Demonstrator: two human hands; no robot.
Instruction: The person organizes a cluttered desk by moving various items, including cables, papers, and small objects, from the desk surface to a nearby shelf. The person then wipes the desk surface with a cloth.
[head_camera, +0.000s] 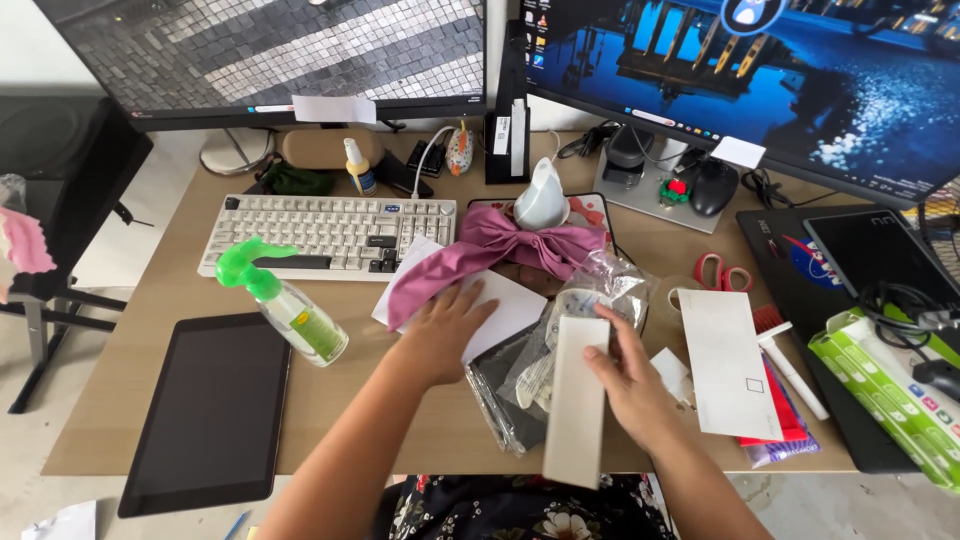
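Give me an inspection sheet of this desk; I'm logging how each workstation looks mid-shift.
Surface: wooden desk, crowded, bare at the front left edge.
Job's things: long white box gripped in the right hand; white paper sheet under the left hand, purple bow lying over it.
Clutter: green-topped spray bottle on its side, dark tablet, keyboard, clear plastic bag, white envelope, red-handled scissors, mouse.
Hands: left flat on the paper; right closed round the box.
Cables: black bundle at right, white lead behind the keyboard.
Surroundings: two monitors behind, floor below.
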